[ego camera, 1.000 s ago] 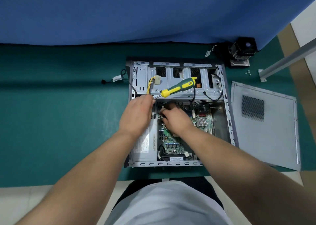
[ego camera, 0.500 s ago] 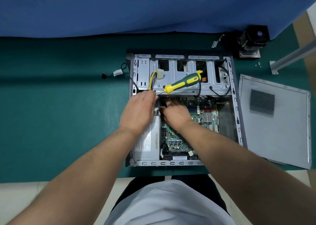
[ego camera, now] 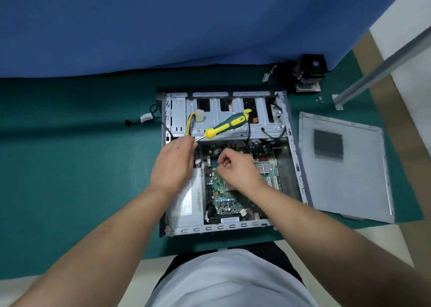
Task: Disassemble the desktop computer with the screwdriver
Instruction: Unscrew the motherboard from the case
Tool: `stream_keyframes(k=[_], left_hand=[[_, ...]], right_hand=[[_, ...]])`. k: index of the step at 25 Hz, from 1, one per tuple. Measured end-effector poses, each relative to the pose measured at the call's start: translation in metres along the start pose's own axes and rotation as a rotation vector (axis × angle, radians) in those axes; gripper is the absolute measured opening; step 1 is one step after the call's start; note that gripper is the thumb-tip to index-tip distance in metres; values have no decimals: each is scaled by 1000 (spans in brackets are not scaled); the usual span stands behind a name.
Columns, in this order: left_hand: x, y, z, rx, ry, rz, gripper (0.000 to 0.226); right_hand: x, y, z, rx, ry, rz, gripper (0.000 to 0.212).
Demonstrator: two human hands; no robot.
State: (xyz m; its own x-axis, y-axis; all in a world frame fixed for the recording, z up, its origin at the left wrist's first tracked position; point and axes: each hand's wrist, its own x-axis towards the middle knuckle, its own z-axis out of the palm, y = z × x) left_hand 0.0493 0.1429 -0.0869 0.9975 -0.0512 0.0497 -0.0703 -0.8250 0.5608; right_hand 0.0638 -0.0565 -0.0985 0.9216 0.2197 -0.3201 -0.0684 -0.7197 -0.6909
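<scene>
On the green worktop (ego camera: 70, 166) the desktop computer (ego camera: 224, 162) lies on its side with its side open, the motherboard (ego camera: 233, 190) facing up. Over its left half, the left hand (ego camera: 172, 164) pinches the metal shaft of the screwdriver (ego camera: 225, 126) between thumb and fingers; the green and yellow handle points up and to the right, lying across the silver drive cage (ego camera: 224, 115). Its tip is hidden under the hand. Just beside it, the right hand (ego camera: 238, 166) hovers above the board with its fingers curled into a narrow grip; whether they pinch anything small I cannot tell. Both forearms cross the near rim of the case and cover much of the board and the power supply (ego camera: 186, 204) along the left wall.

A yellow wire bundle with a white plug (ego camera: 197, 117) rises over the cage by the screwdriver handle, and black cables (ego camera: 272, 134) loop at the cage's right end. Left of the case, a loose black cable with a white tag (ego camera: 145, 118) lies on the worktop. To the right, the removed grey side panel (ego camera: 345, 166) lies flat, close to the case. Behind it, near the blue backdrop (ego camera: 186, 22), stands a black cooler with fan (ego camera: 307, 75), with a few small screws (ego camera: 319, 100) near it and a grey metal bar (ego camera: 377, 71) slanting off to the right.
</scene>
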Motion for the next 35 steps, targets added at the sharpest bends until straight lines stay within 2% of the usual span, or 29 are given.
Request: stream_keyframes(k=[5,9,14,16,19,24,29,32,35], left_hand=[[3,7,-4,-31,-13,26,24],[36,52,9,-49,-35,58,23],[102,119,45,-66,-30,136,25],[121,130,61,-32,-4,102,26],[132,126,84,-48,3,-24,23],[133,113,103,-41,36,-42,19],[133,113,107,13,29,-62,20],[133,115,107,0,33,-80,18],[133,114,107,-3,34,-78,18]], right_hand=[[-34,5,-58,229,80,90,16],[-35,25,-115,344,185,130,13],[-13,83,-182,590,291,257,10],[6,111,-201,616,330,336,11],[45,148,-216,502,322,426,8],[131,183,-210,145,261,395,10],[198,189,-188,87,204,376,25],[210,191,-179,-35,196,400,26],[208,194,-176,-78,180,324,26]])
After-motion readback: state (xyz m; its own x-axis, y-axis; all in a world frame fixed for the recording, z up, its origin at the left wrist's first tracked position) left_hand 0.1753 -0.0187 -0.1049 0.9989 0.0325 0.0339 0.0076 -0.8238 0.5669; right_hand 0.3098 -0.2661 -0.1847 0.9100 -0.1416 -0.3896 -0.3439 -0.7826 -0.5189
